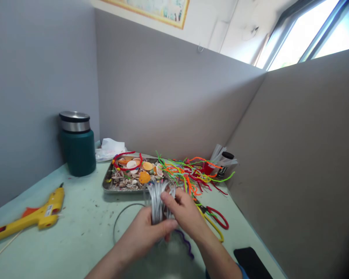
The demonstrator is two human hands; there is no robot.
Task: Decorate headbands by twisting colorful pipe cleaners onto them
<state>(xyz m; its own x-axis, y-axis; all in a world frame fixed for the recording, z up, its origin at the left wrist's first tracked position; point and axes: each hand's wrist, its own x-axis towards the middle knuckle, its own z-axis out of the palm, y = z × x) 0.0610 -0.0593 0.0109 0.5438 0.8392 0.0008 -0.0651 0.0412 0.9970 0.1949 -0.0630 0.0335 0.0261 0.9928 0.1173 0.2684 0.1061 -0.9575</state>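
- Fingers of the left hand point(141, 234) and right hand point(189, 215) were closed around a grey coil point(156, 199), which was held between them in front of the tray point(125, 192), its strands running roughly upright.
- At the far left, a yellow glue gun point(45, 215) was laid flat, its handle end cut off by the edge of view.
- Nearer the coil, a single grey loop point(115, 223) was spread; whether it was joined to the coil could not be told, its ends being hidden by the left hand.
- The coil's lower left was gripped by the left hand; most of that hand's fingers were hidden behind.
- The coil's right side was pinched by the right hand, its thumb set on the front strands. Both hands being in contact, neither was nearer.
- Farther right, the blades of the scissors point(209, 209) were partly obscured.
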